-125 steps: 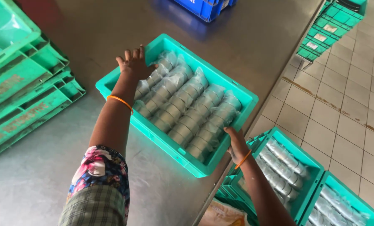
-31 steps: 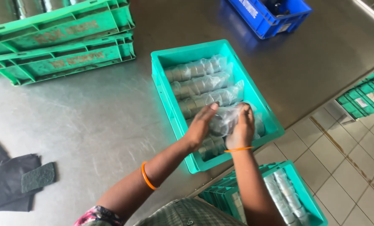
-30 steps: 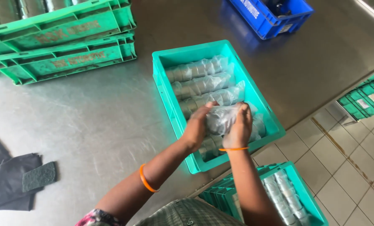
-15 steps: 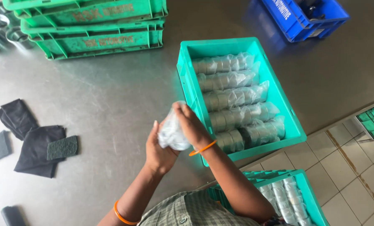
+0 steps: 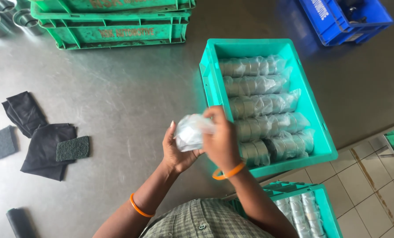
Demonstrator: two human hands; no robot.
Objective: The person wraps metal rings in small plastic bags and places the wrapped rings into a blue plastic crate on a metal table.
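While both hands clutch the clear plastic-wrapped roll of metal rings point(image 5: 191, 132) above the steel tabletop point(image 5: 117, 105), slippery film could let it slide out. Left hand point(image 5: 178, 152) cups underneath, palm up; right hand point(image 5: 221, 141) wraps over it, wrist bent, just beside the teal plastic crate point(image 5: 314, 128).

A crate point(image 5: 314, 128) sits on the table point(image 5: 117, 101), with wrapped rolls point(image 5: 258, 105) lying in rows inside it. Two hands point(image 5: 206, 143) are just left of it. Cloths point(image 5: 38, 136) lie far left. Stacked crates point(image 5: 117, 26) stand behind.
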